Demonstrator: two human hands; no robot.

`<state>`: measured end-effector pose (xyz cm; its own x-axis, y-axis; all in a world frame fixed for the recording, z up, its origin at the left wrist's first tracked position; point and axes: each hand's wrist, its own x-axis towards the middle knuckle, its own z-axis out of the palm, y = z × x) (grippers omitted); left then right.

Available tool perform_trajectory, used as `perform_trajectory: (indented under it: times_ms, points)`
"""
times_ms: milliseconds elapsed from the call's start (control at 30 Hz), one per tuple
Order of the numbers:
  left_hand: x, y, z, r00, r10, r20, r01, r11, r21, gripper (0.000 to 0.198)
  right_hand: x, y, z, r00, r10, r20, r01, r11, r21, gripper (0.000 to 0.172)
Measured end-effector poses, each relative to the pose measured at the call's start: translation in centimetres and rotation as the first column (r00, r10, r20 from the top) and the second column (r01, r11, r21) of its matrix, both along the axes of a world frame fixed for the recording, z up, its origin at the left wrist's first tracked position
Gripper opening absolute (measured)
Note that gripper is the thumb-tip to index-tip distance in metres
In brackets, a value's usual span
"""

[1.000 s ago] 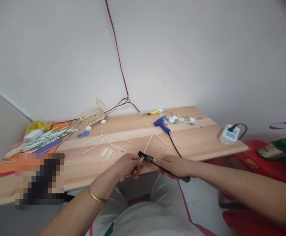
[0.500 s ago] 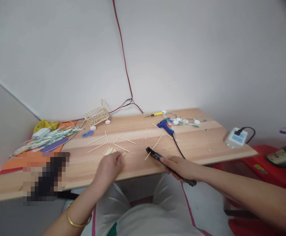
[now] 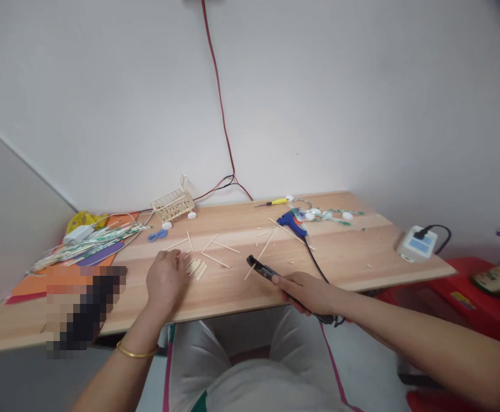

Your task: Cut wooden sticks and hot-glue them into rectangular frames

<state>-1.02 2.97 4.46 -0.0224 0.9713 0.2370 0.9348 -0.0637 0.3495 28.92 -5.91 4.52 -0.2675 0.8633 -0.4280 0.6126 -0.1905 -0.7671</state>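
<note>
My right hand [image 3: 303, 290] is closed around a pair of black pliers [image 3: 267, 271], jaws pointing left over the table's front part. A thin wooden stick [image 3: 264, 247] crosses at the jaws, seemingly caught in them. My left hand [image 3: 166, 279] rests low over the table with its fingers bent together; whatever they pinch, if anything, is hidden. Just right of it lies a small group of short cut stick pieces [image 3: 197, 268]. Longer sticks [image 3: 226, 246] lie behind these in angled shapes, and one is partly covered by my left hand.
A small stick-built cart [image 3: 173, 205] with white wheels stands by the wall, blue caps [image 3: 157, 235] before it. A blue glue gun [image 3: 292, 222], yellow-handled knife [image 3: 278, 201] and white power adapter [image 3: 418, 245] are to the right. Orange sheets [image 3: 30, 284] and wrapped sticks lie left.
My left hand has moved left, away from the short stick pieces, which now show more fully. The pliers and the stick at their jaws have shifted slightly left.
</note>
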Motion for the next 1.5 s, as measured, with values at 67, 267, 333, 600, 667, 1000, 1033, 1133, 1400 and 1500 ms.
perform_trajectory:
  times_ms: [67, 267, 333, 600, 667, 1000, 1033, 1133, 1400, 1500]
  points:
    - [2.3, -1.6, 0.5, 0.963, -0.124, 0.238, 0.119, 0.992, 0.036, 0.035, -0.5, 0.0, -0.3, 0.998, -0.04, -0.052, 0.042, 0.999, 0.03, 0.064]
    - [11.3, -9.4, -0.5, 0.415, 0.089, 0.906, 0.723, 0.573, -0.387, 0.043, -2.6, -0.4, -0.9, 0.89, -0.344, -0.298, 0.354, 0.935, -0.022, 0.069]
    - [13.2, -11.3, -1.2, 0.308, 0.32, 0.896, 0.815, 0.396, -0.422, 0.05, -3.0, -0.2, -1.1, 0.841, -0.433, -0.324, 0.429, 0.899, -0.088, 0.068]
    - [15.8, -11.7, -1.6, 0.267, 0.545, 0.795, 0.76, 0.388, -0.521, 0.057, -3.1, 1.2, -1.9, 0.815, -0.513, -0.27, 0.491, 0.858, -0.151, 0.071]
    - [16.0, -11.5, -1.6, 0.283, 0.526, 0.802, 0.757, 0.391, -0.524, 0.056, -3.2, 1.5, -1.7, 0.8, -0.537, -0.268, 0.506, 0.843, -0.18, 0.071]
    - [16.2, -11.7, -2.0, 0.341, 0.434, 0.834, 0.688, 0.489, -0.536, 0.052, -2.5, 1.3, -0.1, 0.843, -0.43, -0.323, 0.332, 0.888, -0.318, 0.064]
    - [16.2, -11.7, -1.9, 0.347, 0.43, 0.834, 0.685, 0.491, -0.538, 0.052, -2.3, 1.2, 0.0, 0.867, -0.406, -0.289, 0.319, 0.898, -0.305, 0.064]
    - [16.0, -11.8, -1.7, 0.359, 0.409, 0.839, 0.681, 0.5, -0.536, 0.052, -2.2, 1.2, -0.2, 0.893, -0.421, -0.159, 0.366, 0.885, -0.286, 0.063]
    - [16.5, -11.9, -2.3, 0.294, 0.439, 0.849, 0.664, 0.545, -0.511, 0.049, -2.9, 1.8, -1.2, 0.846, -0.512, -0.148, 0.422, 0.813, -0.402, 0.047]
    - [16.7, -11.8, -2.4, 0.234, 0.437, 0.868, 0.664, 0.581, -0.471, 0.048, -3.0, 1.9, -1.1, 0.828, -0.526, -0.197, 0.41, 0.805, -0.428, 0.043]
